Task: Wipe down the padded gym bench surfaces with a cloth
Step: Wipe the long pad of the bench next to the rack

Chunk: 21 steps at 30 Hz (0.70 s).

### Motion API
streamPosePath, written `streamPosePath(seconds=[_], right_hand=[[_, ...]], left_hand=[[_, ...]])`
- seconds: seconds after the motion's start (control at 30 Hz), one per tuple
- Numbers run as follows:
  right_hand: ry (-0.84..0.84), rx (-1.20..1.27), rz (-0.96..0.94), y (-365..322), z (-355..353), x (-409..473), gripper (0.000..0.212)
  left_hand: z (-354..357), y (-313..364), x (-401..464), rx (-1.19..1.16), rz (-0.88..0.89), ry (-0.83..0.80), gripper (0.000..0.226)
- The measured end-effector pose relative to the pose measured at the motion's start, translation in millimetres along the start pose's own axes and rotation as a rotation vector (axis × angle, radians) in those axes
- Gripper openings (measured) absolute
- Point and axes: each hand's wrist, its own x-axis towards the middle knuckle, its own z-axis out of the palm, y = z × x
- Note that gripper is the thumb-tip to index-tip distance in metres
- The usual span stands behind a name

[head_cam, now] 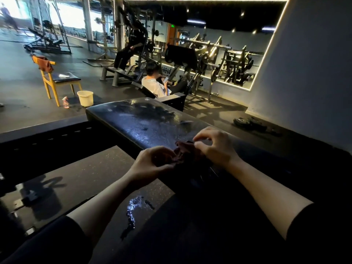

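Now both hands, left hand [152, 161] and right hand [215, 147], pinch the bunched cloth [185, 153] over the bench [144, 121]

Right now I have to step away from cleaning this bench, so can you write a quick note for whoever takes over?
Left hand and right hand: both pinch the dark red cloth, bunched over the near end of the bench pad.
Done: pad shows wet streaks.
Left: spread the cloth, wipe the pad dry; a puddle lies on the floor.
Bucket and spray bottle stand by the chair.
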Motion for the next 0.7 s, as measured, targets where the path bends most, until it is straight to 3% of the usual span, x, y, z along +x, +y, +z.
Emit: streamPosePath(seconds=[0.1,0.2,0.27,0.4,0.53,0.7], right_hand=[[-0.003,-0.169,0.048,-28,33,19,0.029],[-0.301,-0.339,0.326,-54,72,23,0.063],[-0.391,-0.424,0.337,-51,82,11,0.067],[-0.318,-0.451,0.226,-14,46,-51,0.058],[-0.375,-0.381,0.208,4,0,-95,0.058],[-0.328,-0.396,0.003,-5,49,-50,0.052]], left_hand=[[5,2,3,0.115,-0.054,0.272,0.013],[17,-4,1,0.389,-0.081,0.511,0.018],[27,-8,-6,0.451,-0.093,0.555,0.015],[52,-18,-24,0.552,-0.009,0.444,0.042],[72,-27,-28,0.738,0.056,0.288,0.057],[66,-30,-29,0.836,0.079,0.208,0.059]])
